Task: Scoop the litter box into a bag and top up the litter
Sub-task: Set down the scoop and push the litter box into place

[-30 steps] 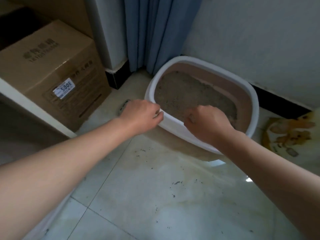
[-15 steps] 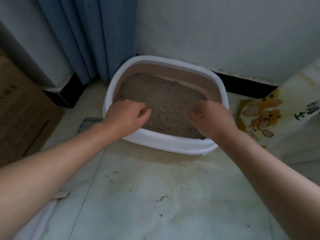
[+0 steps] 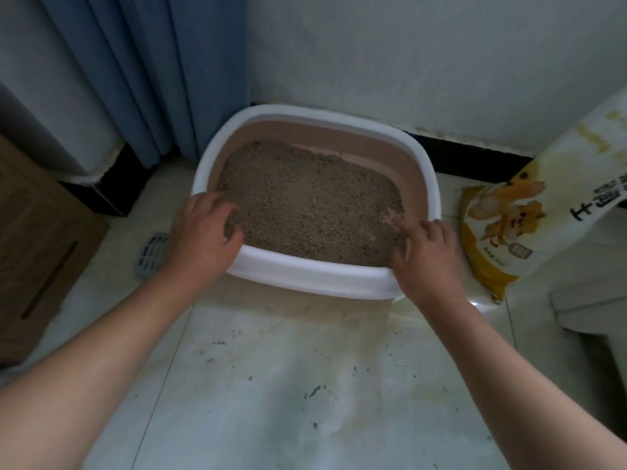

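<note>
1. Litter box (image 3: 305, 276), white-rimmed with a tan inner wall, is seen at centre frame on the floor (image 3: 288, 368), filled with grey litter (image 3: 305, 205).
2. Its near rim is clamped by both grips. The left hand (image 3: 203, 232) is at the near-left corner and the right hand (image 3: 427, 256) at the near-right, with fingers curled over the rim.
3. The two-sided hold is judged to be for steadying or shifting the box, which lies between the hands.
4. A grey scoop (image 3: 152, 256) lies untouched at centre left, and a yellow litter bag (image 3: 509, 225) leans at right.
</note>
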The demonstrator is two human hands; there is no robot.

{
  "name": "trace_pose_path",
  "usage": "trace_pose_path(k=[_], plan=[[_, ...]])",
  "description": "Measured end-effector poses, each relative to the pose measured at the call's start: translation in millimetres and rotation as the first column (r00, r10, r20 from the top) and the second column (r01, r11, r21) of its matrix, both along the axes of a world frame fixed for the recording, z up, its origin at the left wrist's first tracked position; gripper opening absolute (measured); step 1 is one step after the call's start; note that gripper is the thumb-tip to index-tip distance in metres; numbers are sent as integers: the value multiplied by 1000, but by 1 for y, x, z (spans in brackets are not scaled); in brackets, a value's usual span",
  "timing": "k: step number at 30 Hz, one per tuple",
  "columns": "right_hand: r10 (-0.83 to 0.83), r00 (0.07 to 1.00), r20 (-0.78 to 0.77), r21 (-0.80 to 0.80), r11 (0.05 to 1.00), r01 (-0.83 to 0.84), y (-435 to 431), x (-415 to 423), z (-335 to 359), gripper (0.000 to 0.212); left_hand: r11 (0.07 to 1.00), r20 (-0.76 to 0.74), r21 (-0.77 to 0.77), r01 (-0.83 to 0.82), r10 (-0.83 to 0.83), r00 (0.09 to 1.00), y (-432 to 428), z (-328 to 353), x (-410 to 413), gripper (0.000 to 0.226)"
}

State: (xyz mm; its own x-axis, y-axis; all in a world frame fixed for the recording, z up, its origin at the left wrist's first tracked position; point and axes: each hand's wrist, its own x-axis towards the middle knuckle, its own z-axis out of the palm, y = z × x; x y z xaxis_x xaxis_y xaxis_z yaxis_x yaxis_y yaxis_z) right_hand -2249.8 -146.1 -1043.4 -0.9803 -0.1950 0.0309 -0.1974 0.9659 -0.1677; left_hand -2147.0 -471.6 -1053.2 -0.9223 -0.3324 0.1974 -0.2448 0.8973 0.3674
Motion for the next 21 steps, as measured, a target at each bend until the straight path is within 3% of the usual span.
trace_pose_path(k=[2, 7, 12, 14, 17, 21], plan=[[-11, 1000, -8, -89, 996, 10, -2, 2, -9, 53, 999, 3, 18, -38, 38, 999, -2, -3, 5, 44], [-106, 992, 62, -371, 921, 122, 1, 3, -16, 75, 961, -8, 229, -154, 160, 987, 0, -3, 2, 66], [-210, 974, 84, -490, 843, 224, 9, 5, -18, 79, 845, 11, 436, -311, 341, 940, -12, -5, -1, 51], [-308, 925, 224, -552, 742, 380, 13, 7, -20, 81, 802, 56, 484, -351, 372, 926, -14, -5, 0, 51], [-306, 812, 497, -629, 518, 580, 14, 11, -23, 77, 584, 270, 631, -511, 452, 850, -14, -5, 0, 60], [-281, 817, 504, -674, 464, 575, 14, 10, -22, 53, 326, 358, 787, -523, 449, 819, -18, -3, -2, 42]])
